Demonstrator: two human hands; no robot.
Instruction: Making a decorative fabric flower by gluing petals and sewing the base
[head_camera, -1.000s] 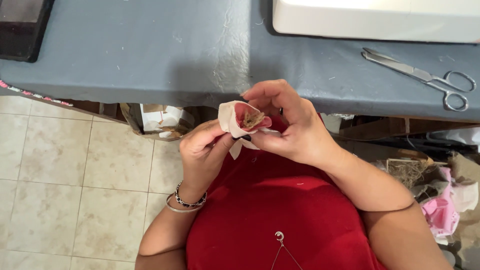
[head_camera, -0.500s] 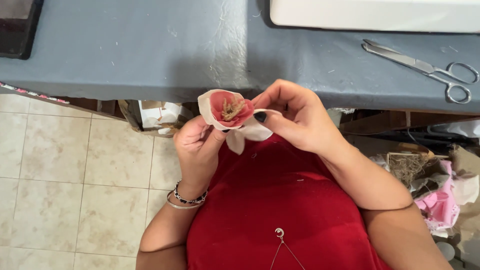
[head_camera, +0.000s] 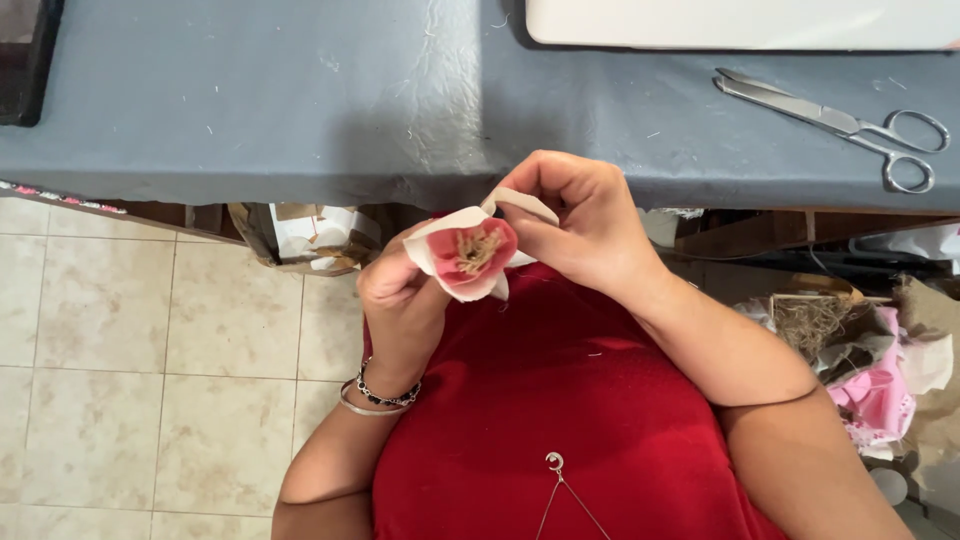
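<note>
A small cloth flower (head_camera: 468, 252), with pale cream outer petals, a pink-red inside and a tan fibrous centre, is held in front of my red top, just below the table's near edge. My left hand (head_camera: 398, 300) grips it from below and from the left, with bracelets on the wrist. My right hand (head_camera: 585, 222) pinches a cream petal at the flower's upper right between thumb and fingers.
A table under a grey-blue cloth (head_camera: 300, 110) spans the top. Metal scissors (head_camera: 840, 125) lie at its right; a white machine base (head_camera: 740, 22) sits at the back, a dark object (head_camera: 25, 55) at far left. Boxes (head_camera: 310, 235) and pink scraps (head_camera: 880, 390) lie below.
The flower has turned so its pink-red inside and tan centre face the camera. My right hand has shifted from covering it to pinching a petal at its upper right.
</note>
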